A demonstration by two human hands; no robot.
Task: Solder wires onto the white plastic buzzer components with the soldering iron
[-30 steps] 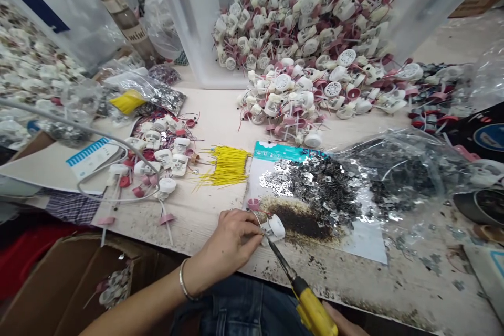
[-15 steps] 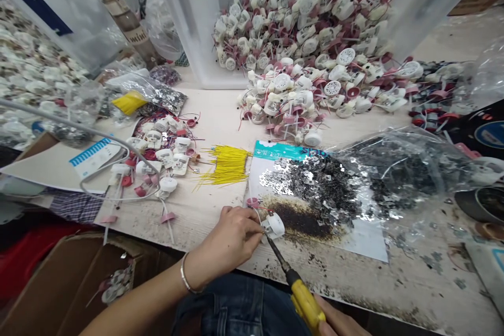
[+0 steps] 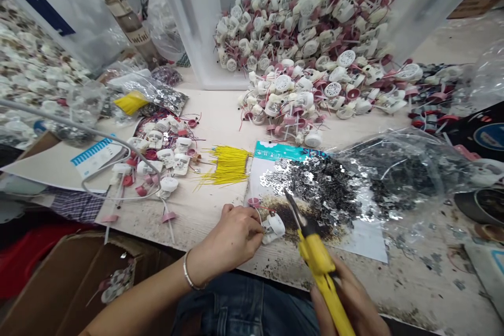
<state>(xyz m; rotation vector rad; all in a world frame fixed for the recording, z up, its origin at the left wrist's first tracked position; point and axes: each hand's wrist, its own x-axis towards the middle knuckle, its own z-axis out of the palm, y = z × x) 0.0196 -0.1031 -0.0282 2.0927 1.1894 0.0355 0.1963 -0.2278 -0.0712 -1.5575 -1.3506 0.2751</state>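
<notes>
My left hand is closed at the table's front edge, its fingertips pinching a small white plastic part. A red wire and a pink disc show close beside that part. In my right hand is a yellow soldering iron, gripped by its handle. Its dark tip points up and away, over the near side of a pile of small metal pieces. Whether the tip touches any piece, I cannot tell. Under the pile lies a white sheet with a brown-black stain.
A bundle of yellow wires lies left of the sheet. Farther left are several white and pink assemblies and a grey cable. A clear bin and heaped assemblies stand behind. An open cardboard box sits lower left.
The soldering iron has moved up and away from the white part, its tip now over the metal pieces. My right hand has come farther into view. My left hand stays nearly still.
</notes>
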